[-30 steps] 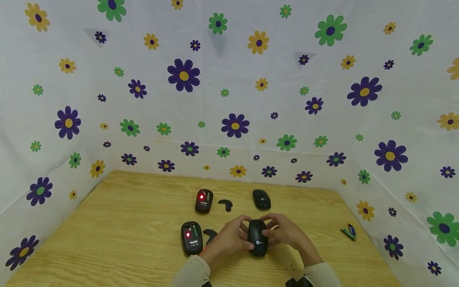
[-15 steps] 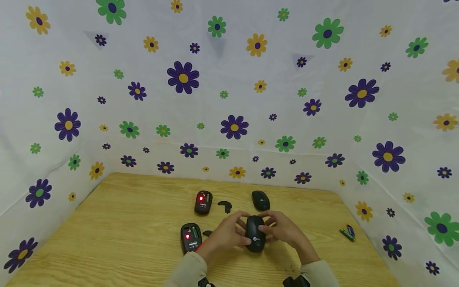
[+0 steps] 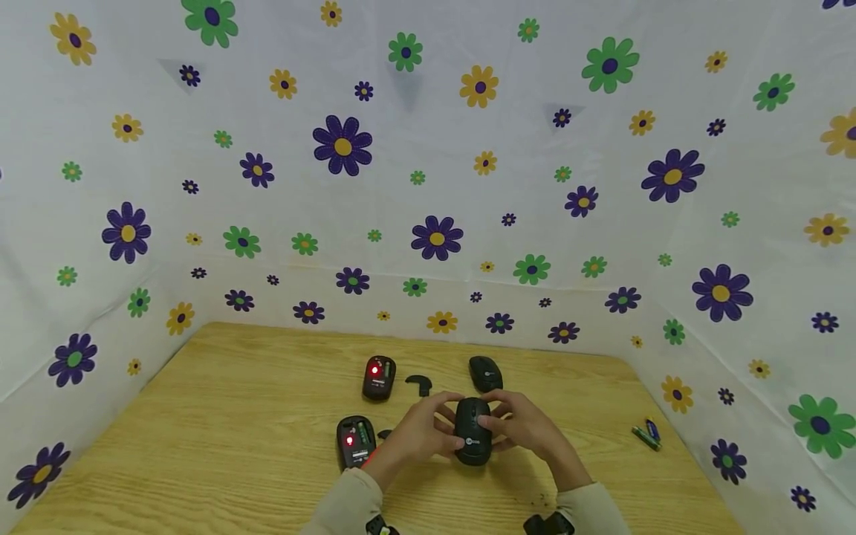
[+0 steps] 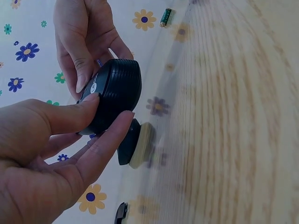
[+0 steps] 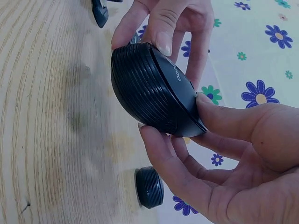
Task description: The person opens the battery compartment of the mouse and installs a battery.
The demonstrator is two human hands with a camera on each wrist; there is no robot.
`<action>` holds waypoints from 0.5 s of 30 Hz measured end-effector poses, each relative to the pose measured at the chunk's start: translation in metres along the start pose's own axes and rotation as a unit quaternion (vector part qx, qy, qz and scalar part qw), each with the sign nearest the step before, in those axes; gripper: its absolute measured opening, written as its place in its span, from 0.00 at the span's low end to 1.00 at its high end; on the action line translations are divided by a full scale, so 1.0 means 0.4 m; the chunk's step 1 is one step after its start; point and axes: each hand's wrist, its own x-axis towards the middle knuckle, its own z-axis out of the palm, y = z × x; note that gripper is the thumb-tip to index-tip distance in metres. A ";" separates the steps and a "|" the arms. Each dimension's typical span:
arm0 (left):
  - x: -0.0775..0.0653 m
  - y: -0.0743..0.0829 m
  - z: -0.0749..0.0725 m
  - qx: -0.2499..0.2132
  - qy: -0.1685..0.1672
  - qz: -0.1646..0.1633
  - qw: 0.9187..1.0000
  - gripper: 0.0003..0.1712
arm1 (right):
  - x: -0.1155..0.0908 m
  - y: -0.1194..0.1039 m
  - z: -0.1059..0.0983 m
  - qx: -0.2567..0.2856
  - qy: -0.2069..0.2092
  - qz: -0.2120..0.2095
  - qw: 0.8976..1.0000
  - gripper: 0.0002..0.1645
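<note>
A black computer mouse (image 3: 473, 452) is held between both hands, its logo side facing up in the head view. My left hand (image 3: 420, 432) grips its left side, the thumb on the top shell near the logo and fingers underneath. On the other side, my right hand (image 3: 528, 431) pinches it with the thumb on top and fingers around the edge. Both wrist views show the ribbed side of the mouse (image 4: 122, 86) lifted off the table. Two upturned mice lie to the left, one farther (image 3: 379, 380) and one nearer (image 3: 356, 443), each with a red light and a battery showing.
Another black mouse (image 3: 485, 374) sits upright beyond the hands. A curved black cover (image 3: 420, 383) lies near it; a second cover (image 3: 384, 434) is partly hidden by the left hand. Loose batteries (image 3: 646, 438) lie at the right. Flowered white cloth walls bound the wooden table (image 3: 227, 416).
Both hands have moved the mouse slightly away from the body and to the left, and its tilt has changed a little. The other things lie where they were.
</note>
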 end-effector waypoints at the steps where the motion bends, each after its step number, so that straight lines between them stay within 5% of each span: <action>1: 0.000 0.000 0.000 -0.001 0.001 0.000 1.000 0.41 | 0.000 0.000 0.000 0.001 0.000 0.000 1.000 0.27; 15: 0.001 -0.001 0.001 -0.009 0.016 0.013 1.000 0.41 | -0.002 -0.005 0.005 0.004 0.021 -0.027 0.999 0.23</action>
